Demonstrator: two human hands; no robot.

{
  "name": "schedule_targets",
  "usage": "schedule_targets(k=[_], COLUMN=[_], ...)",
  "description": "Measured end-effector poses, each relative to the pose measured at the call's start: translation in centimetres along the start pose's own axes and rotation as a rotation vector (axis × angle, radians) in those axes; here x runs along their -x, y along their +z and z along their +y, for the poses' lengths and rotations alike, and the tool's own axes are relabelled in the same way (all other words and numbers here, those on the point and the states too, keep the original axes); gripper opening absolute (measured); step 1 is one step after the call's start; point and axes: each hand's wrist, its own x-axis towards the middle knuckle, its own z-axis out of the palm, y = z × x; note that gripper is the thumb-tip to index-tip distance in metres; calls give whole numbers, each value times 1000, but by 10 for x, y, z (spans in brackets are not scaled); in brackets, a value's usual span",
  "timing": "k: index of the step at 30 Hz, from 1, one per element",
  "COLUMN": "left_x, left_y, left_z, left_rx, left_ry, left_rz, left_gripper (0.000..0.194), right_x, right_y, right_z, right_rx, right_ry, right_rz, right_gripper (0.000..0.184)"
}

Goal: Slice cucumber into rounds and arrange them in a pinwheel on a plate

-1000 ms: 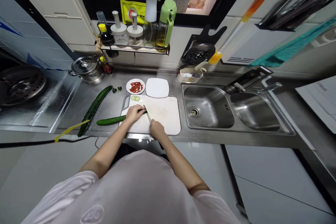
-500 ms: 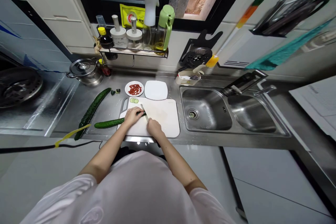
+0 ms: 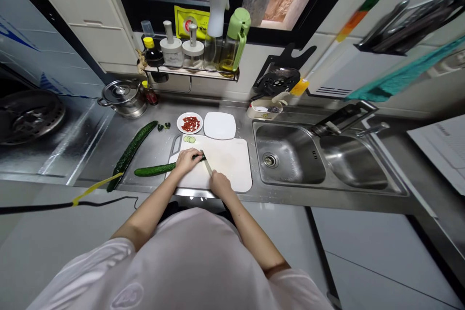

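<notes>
My left hand (image 3: pixel 186 161) grips a long green cucumber (image 3: pixel 154 170) near its right end, on the white cutting board (image 3: pixel 232 169). The cucumber's other end reaches past the board's left edge onto the steel counter. In my right hand (image 3: pixel 220 184) is a knife (image 3: pixel 207 165), its blade pointing away from me at the cucumber's right end. Whether the blade touches the cucumber I cannot tell. Several pale cucumber slices (image 3: pixel 189 139) lie at the board's far left corner. Farther left rests a second, whole cucumber (image 3: pixel 133 149), with small dark green end pieces (image 3: pixel 163 126) beside it.
Behind the board stand a plate of chopped red pieces (image 3: pixel 190 123) and a white square plate (image 3: pixel 220 126). A double sink (image 3: pixel 290 155) lies to the right. A lidded steel pot (image 3: pixel 123 99) is at the back left, near a wall rack (image 3: pixel 196 73) with bottles and jars.
The view has shifted slightly, so the counter sits a little farther right. The knife handle and my right hand are slightly lower, nearer me. My left hand keeps its hold on the cucumber.
</notes>
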Motion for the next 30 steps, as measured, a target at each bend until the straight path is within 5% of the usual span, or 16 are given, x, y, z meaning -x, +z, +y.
schedule_targets(k=[30], left_x=[2], left_y=[-2], left_z=[6], left_rx=[-9], left_ry=[1], left_rz=[23], left_gripper=[18], right_x=[14], right_y=[-1], right_z=[16], right_rx=[-34], right_ry=[-14], right_rz=[18], right_gripper=[27])
